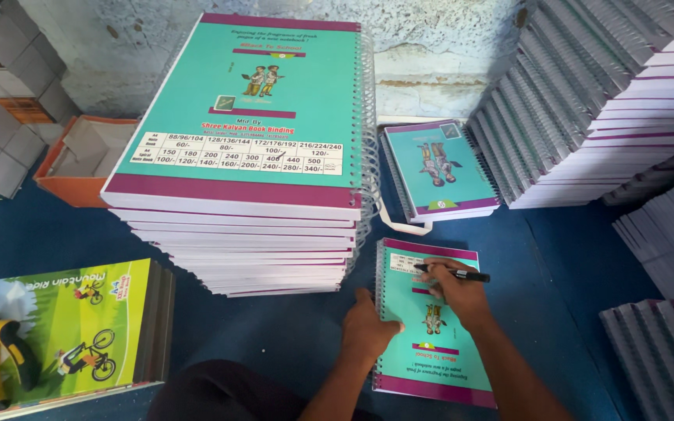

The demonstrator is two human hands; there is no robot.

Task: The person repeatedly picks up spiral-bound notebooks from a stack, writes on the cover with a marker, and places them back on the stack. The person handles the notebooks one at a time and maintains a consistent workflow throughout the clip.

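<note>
Left hand (366, 331) lies flat, fingers unclenched, pressing the spiral edge of a teal notebook (431, 327) on the blue floor (274, 327); right hand (454, 292) pinches a black marker (454, 272) over its cover's upper half.

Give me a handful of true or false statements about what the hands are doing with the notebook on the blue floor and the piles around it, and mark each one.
1. The right hand holds a black marker over the teal notebook. True.
2. The left hand is lifted clear of that notebook. False: it rests on its spiral edge.
3. A tall stack of spiral notebooks stands left of the hands. True.
4. The orange tray sits at the far right. False: it is at the left, by the wall.
5. The green-covered books show a bicycle. True.
</note>
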